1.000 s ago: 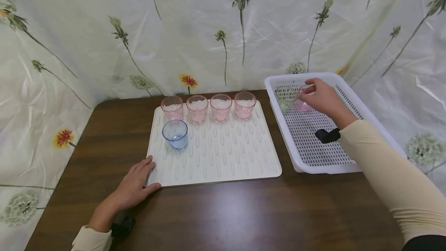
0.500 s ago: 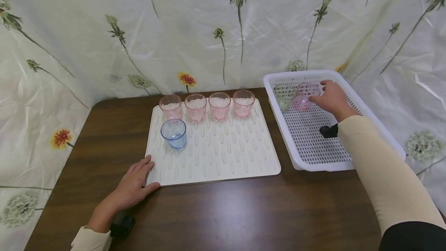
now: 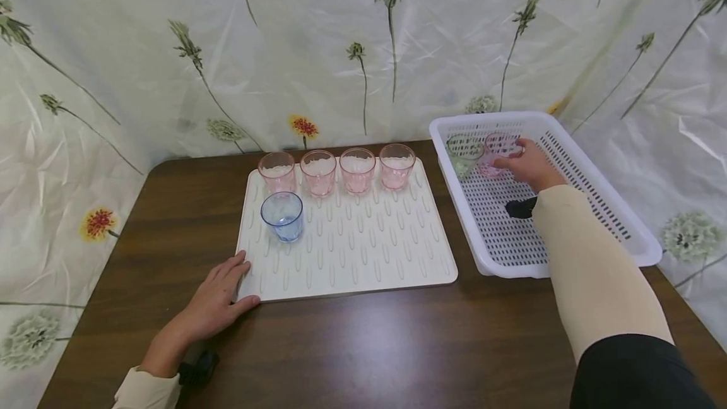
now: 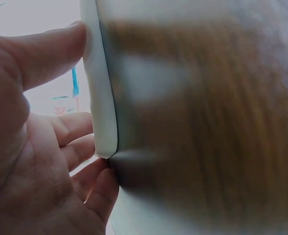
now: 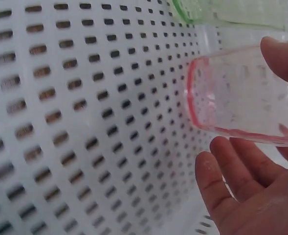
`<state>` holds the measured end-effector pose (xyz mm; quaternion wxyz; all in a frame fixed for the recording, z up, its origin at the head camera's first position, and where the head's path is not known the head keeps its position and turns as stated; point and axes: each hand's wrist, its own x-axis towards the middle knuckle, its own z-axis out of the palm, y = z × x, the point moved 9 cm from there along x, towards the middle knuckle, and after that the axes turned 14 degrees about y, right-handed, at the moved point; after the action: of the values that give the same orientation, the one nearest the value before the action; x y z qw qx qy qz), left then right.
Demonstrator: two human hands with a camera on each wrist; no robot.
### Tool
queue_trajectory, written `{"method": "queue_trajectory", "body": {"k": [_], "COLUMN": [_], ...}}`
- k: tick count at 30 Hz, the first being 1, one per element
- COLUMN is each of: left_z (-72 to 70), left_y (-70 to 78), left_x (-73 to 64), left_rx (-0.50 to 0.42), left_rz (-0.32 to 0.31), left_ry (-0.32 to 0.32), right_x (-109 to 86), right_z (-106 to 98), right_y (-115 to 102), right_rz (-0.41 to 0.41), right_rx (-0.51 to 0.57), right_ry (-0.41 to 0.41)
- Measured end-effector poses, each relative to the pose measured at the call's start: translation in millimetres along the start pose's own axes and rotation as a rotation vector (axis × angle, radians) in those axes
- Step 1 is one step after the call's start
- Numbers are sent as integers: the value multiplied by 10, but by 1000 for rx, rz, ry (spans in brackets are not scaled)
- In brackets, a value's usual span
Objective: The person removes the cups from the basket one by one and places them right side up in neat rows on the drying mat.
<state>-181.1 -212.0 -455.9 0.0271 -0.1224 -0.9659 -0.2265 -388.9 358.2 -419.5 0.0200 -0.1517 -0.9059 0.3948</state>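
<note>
At the right, my right hand [image 3: 532, 163] is at a clear pink glass [image 3: 491, 161] standing in a white plastic basket [image 3: 470, 232]. In the right wrist view, the thumb overlaps one side of this glass and the extended fingers lie along the other. A green glass [image 3: 464, 158] stands just left of it. My left hand [image 3: 212, 305] rests at the near-left corner of a white ribbed drying mat [image 3: 363, 251]; its fingers touch the left edge and its thumb the front edge. A blue glass [image 3: 283, 219] and a row of several pink glasses [image 3: 319, 175] stand upright on the mat.
Mat and basket sit side by side on a dark wooden table [image 3: 375, 339], a narrow strip of wood between them. The basket's raised rim surrounds the two glasses. A flower-printed curtain [image 3: 318, 49] hangs right behind the table.
My right hand drew off the pink glass to the right, then came back to its right side. The glass stayed in place in the basket. The left hand has kept still.
</note>
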Motion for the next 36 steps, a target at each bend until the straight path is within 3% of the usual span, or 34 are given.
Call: {"method": "queue_trajectory", "body": {"k": [7,15,28,36], "left_z": [-1,5,-8,-13], "left_y": [21,10,1,-6], "left_x": [0,-7,-5,-4], "left_rx": [-2,-4,-4,0], "left_rz": [4,3,-11,-11], "left_ry": [-4,-1,2,5], "right_x": [16,57,136,159], "right_z": [110,108,152,173], "right_y": [162,234,194,238], "right_rz": [80,95,66,96], "right_rx": [127,147,174,180], "right_ry": [16,89,76,90]}}
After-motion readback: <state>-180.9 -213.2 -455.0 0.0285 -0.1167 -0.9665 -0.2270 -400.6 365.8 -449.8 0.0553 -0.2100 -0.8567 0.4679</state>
